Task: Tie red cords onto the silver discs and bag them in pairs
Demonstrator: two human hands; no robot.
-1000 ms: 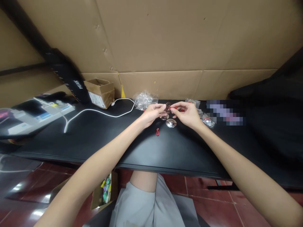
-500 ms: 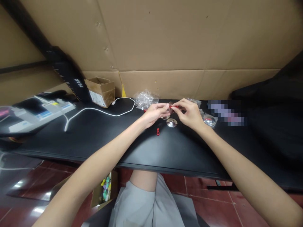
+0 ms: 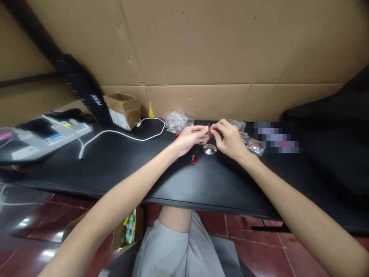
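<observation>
Above the table my left hand has its thumb and fingers closed on the edge of a small metal finger cymbal, mostly hidden by the hands. Close against it, my right hand pinches a red cord at the cymbal's middle. Just below the hands lies a shiny domed finger cymbal, and another one is partly covered by my left fingers. A loose red cord loop rests nearer to me on the black table.
Crumpled clear plastic bags lie behind my left hand. To the right are bagged cymbals with red cords. A cardboard box and a white cable occupy the left side. Cardboard walls the back.
Both hands stay almost in place around the cymbal. My right fingers have shifted slightly at the red cord, so less of it shows between the hands.
</observation>
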